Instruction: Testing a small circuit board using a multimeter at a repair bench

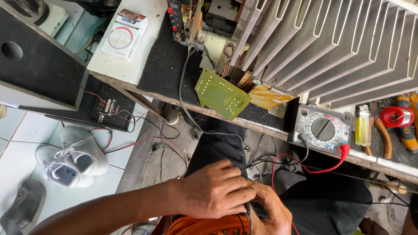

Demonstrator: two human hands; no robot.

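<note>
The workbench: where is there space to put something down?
Free: the dark mat between the white box and the green board. Crowded: the right end, with meter, lighter, pliers and solder reel.

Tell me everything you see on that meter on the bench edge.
The meter is a grey, boxy analogue tester lying flat, face up, at the workbench front edge, right of the green circuit board. A round dial with a dark knob fills its face. A red plug and a black lead are plugged in, trailing toward the hands.
</note>
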